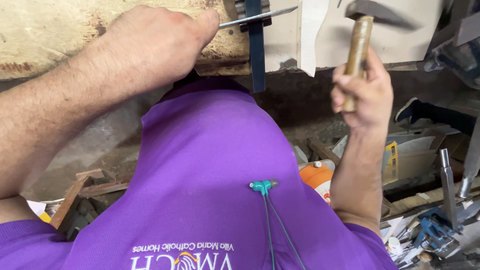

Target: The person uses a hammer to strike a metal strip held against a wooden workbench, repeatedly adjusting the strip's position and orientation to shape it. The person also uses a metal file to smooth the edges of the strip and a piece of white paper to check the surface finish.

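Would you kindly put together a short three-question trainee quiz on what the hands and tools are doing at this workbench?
1. True or false: the right hand holds a hammer by its wooden handle.
2. What does the left hand pinch? A) a thin metal blade B) a paintbrush C) a tape measure
3. Fill in: the blade lies across a dark upright ____ bar at the edge of the workbench.

Key: 1 true; 2 A; 3 metal.
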